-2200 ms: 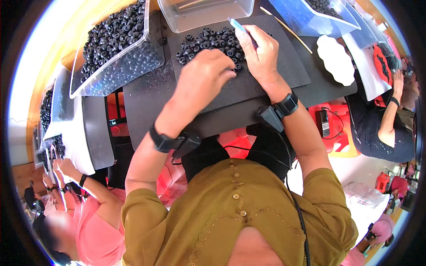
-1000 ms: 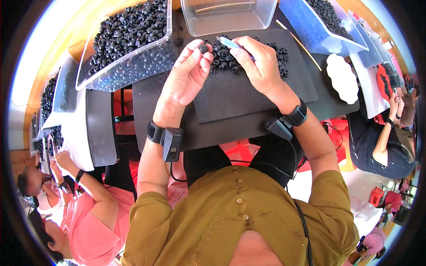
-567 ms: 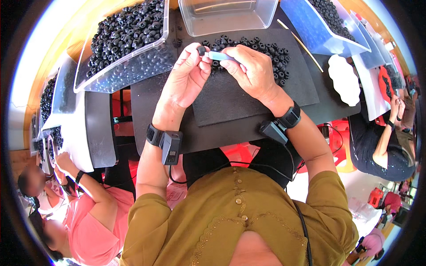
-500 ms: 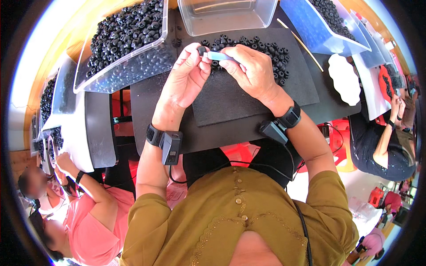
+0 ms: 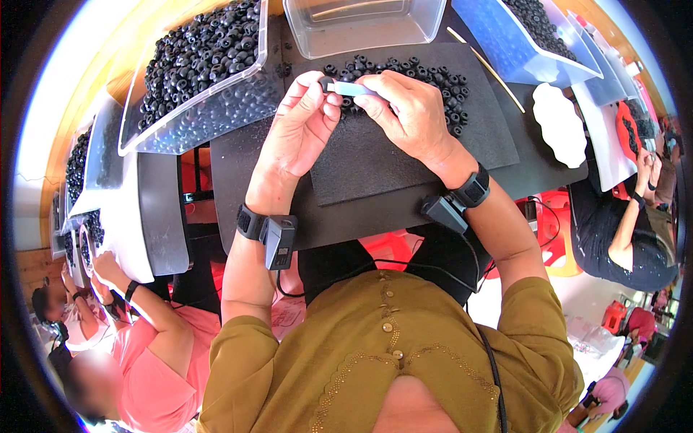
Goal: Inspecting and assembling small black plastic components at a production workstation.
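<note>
Centrally, both hands gripping: left hand (image 5: 302, 130) pinching small black ring (image 5: 324, 84), right hand (image 5: 411, 115) clasping pale-blue tool (image 5: 351, 89); fitting step, needing steady alignment.

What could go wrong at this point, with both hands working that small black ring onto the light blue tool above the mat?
The small black ring is pinched only at the left hand's fingertips, so it could slip off the light blue tool and vanish among the loose rings below. The right hand hovers just above that pile and might scatter rings off the black foam mat. The clear tub is close behind.
</note>
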Demonstrator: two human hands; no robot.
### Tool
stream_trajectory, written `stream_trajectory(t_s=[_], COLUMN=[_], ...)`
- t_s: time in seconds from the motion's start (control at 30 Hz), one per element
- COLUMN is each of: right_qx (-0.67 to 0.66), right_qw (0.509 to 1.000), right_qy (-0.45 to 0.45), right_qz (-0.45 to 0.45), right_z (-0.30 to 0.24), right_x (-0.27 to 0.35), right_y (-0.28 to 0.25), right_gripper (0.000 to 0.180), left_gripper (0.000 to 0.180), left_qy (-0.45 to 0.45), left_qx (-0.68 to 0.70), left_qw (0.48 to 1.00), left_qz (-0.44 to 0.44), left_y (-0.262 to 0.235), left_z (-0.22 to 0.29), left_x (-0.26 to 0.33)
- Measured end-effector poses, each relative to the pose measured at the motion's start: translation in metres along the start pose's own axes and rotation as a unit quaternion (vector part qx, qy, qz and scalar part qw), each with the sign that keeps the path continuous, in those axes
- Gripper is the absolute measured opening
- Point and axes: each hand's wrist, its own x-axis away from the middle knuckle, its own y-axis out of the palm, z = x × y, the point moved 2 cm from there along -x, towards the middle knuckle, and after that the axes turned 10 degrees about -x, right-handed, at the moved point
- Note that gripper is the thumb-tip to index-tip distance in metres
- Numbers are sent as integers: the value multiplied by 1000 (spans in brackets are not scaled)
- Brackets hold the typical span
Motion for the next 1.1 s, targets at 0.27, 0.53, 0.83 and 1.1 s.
stream_trajectory(t_s=[0.27, 0.53, 0.83, 1.1], right_qx=[10, 12, -205, -378], right_qw=[1000, 990, 959, 904], right_qy=[-11, 104, 191, 198], right_qz=[1, 90, -38, -32], right_z=[-1, 29, 12, 6], right_x=[-1, -8, -3, -1], right_y=[-2, -17, 0, 6], right_gripper=[16, 21, 25, 28], left_gripper=[11, 10, 12, 6], left_qy=[17, -29, -23, -42], left_qx=[-50, -76, -35, -78], left_qw=[999, 989, 998, 996], left_qz=[-4, -122, -39, -32], left_y=[2, 17, 4, -3], left_z=[2, -6, -2, -12], left_x=[0, 7, 1, -3])
